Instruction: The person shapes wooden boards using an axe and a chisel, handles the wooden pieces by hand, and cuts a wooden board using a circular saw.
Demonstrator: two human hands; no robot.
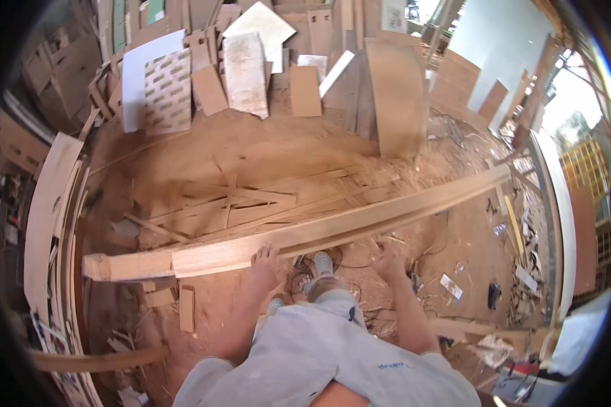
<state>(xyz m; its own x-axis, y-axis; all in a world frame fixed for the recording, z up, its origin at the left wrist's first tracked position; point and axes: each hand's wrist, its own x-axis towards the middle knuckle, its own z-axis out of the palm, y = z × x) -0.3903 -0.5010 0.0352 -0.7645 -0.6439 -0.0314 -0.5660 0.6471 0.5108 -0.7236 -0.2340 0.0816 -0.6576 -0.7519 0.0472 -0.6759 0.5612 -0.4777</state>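
Long beam (305, 230): lies across in front of the person, from the stacked boards (44, 217) on the left to the scrap-strewn far right; bare wood, with a long recess or shadowed step along its near side.
Left end: the face steps down to a narrower stretch, finishing in a rough, blocky tip (96, 267); whether this is one piece or joined parts cannot be told.
Left hand (266, 268): on the beam's near edge, fingers slightly bent and close together; whether they clamp it or only rest there cannot be told.
Right hand (390, 263): just off the near side of the beam, apart from it, fingers curled; too blurred to tell whether they meet or hold anything.
Work showing: the beam looks shaped along its length, by judgement, and has no visible coating; what remains cannot be judged from this view.
Floor nearby: loose wood strips (261, 197) beyond the beam, a short block (187, 308) on the near side, and a shoe (323, 263) between the hands.
Far side: a tall brown panel (397, 102) and a patterned panel (168, 91) stand propped upright.
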